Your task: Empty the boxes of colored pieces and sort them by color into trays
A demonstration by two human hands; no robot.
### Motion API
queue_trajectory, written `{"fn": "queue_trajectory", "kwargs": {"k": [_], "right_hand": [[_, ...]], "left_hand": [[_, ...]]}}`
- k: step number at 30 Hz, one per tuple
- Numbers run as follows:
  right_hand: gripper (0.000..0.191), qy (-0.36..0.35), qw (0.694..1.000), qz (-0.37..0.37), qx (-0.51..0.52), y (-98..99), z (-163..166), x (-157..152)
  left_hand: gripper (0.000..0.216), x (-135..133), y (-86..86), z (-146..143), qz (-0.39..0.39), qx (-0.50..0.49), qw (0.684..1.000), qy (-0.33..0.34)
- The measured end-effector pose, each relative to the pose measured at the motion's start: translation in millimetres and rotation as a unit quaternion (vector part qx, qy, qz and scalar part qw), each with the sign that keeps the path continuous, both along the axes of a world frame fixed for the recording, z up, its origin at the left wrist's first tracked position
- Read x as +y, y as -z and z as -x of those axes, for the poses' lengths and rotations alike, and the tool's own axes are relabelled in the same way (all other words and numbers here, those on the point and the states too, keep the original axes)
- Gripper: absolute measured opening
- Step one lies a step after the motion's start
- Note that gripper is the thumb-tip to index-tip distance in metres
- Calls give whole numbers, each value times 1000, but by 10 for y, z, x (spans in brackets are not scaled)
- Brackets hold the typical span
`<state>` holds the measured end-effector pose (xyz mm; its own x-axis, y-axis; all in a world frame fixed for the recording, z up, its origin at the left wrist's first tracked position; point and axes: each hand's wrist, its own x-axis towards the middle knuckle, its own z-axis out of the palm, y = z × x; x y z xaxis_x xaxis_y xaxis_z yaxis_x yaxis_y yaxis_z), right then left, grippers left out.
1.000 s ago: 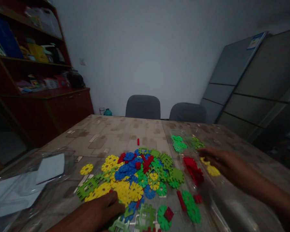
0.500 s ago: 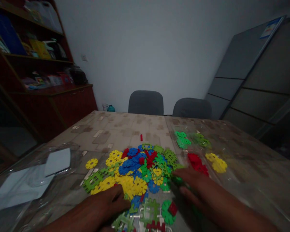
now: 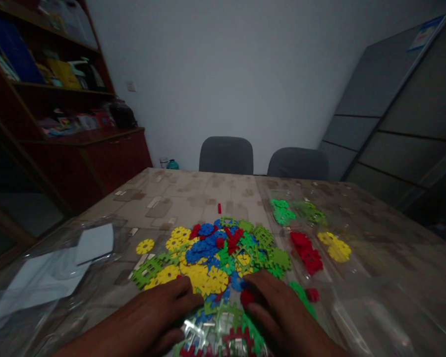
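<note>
A heap of plastic building pieces lies before me: yellow notched discs [image 3: 196,277], blue discs [image 3: 204,250], green lattice squares [image 3: 262,237] and red pieces [image 3: 234,240]. My left hand [image 3: 167,307] rests at the heap's near left edge, fingers bent, thumb apart from the index finger, with nothing visible between them. Opposite it, my right hand [image 3: 278,310] has a red piece [image 3: 247,298] between thumb and index finger; the hand partly hides it. Beneath and between the hands lie a light green square piece [image 3: 228,317] and red notched pieces [image 3: 241,339].
Right of the heap, clear plastic trays hold green discs [image 3: 282,212], red pieces [image 3: 306,253] and yellow discs [image 3: 334,246]. Clear packaging with a white card [image 3: 94,244] lies left. Two grey chairs [image 3: 226,154] stand beyond the table.
My right hand has moved left and nearer to me, onto a red piece. Green pieces now lie at the heap's right edge where it was. My left hand has hardly moved.
</note>
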<state>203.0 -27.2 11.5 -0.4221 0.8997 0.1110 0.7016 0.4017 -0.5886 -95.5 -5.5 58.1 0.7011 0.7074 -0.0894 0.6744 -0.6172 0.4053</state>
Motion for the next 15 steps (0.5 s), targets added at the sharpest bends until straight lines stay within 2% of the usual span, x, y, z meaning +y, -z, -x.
{"fn": "queue_trajectory", "kwargs": {"k": [2,5,12,15], "right_hand": [[35,8,999,-31,2,6,15,-2],[29,-19,999,-29,-35,34,69,-19],[57,-24,998,15,-54,35,209,-19],[48,-24,995,49,-80,22,247,20]], "left_hand": [[47,2,15,7,-1,-2,1000,-1],[43,13,52,17,-7,-15,1000,5],[41,13,50,30,-3,-29,1000,8],[39,-16,4,19,17,-13,1000,10]]}}
